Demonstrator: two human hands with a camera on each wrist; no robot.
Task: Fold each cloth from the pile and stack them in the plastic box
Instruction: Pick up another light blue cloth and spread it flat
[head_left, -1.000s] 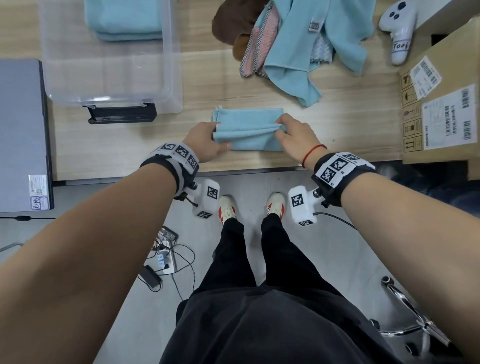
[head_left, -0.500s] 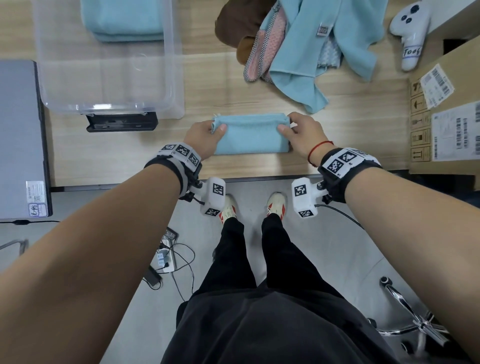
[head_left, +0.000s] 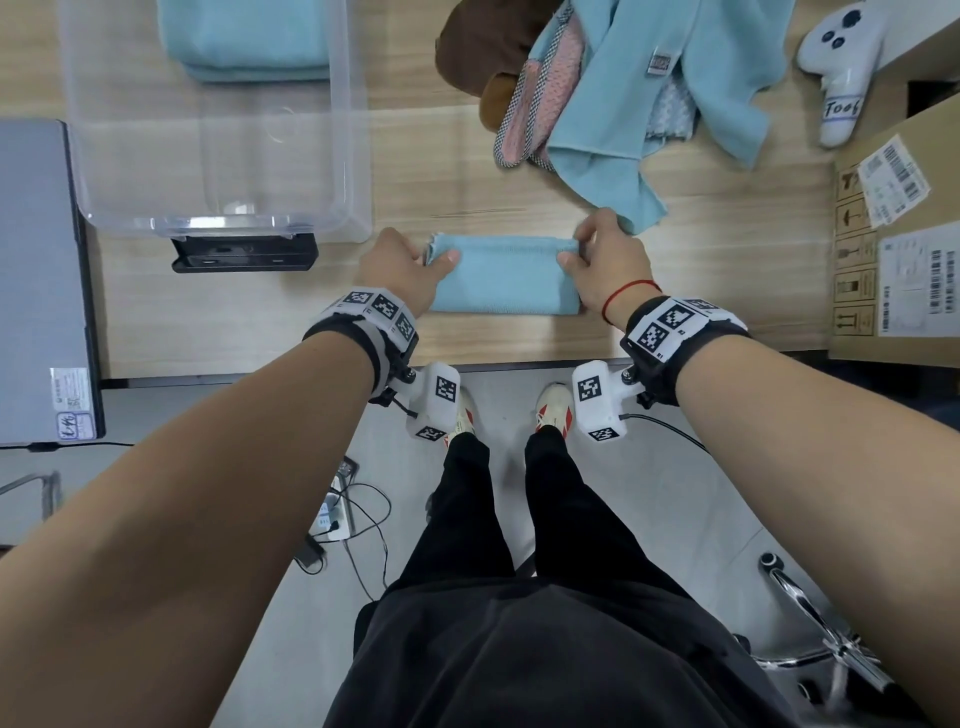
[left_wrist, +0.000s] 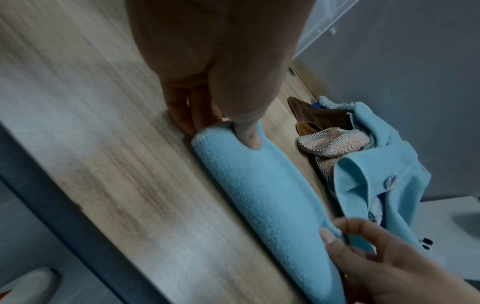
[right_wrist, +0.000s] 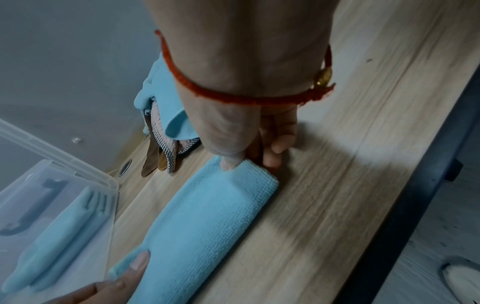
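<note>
Where hands (head_left: 410, 267) pinch cloth (head_left: 506, 275): pile (head_left: 613, 88) beyond.

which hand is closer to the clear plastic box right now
Left. The left hand grips the folded blue cloth at its left end, just right of the plastic box; the right hand grips the cloth's far end.

Black wristbands (head_left: 680, 338) with checkered tags — red string bracelet (head_left: 628, 287), black trousers (head_left: 519, 545), white-red shoes (head_left: 555, 410).
</note>
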